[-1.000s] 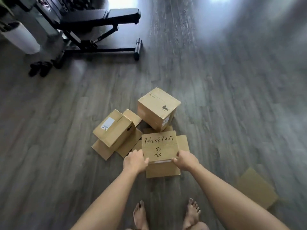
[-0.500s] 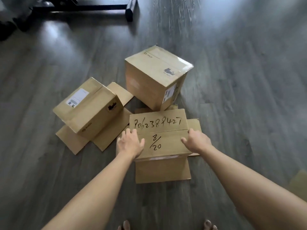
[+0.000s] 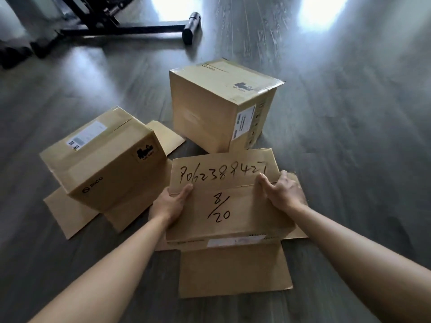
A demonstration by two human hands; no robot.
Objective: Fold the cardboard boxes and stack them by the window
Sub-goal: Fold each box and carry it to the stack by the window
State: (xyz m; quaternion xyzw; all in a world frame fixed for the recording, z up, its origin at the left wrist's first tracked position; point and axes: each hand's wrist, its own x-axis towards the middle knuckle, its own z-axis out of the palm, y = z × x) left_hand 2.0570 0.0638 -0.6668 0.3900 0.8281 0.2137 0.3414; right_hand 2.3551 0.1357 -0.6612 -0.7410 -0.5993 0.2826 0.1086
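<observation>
Gripping noted: handwritten box (image 3: 229, 201) is clasped between left hand (image 3: 171, 202) and right hand (image 3: 283, 194), long axis spanning fingers crosswise.

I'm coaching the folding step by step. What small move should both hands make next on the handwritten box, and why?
Probably lift the brown cardboard box with handwritten numbers slightly: the left hand and right hand grip its opposite sides, while its bottom flaps lie splayed on the grey floor, unfolded.

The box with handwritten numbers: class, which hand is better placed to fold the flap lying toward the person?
Probably the left hand. It grips the numbered box lower down its side, nearer the near flap on the floor, while the right hand grips higher, by the top seam.
</observation>
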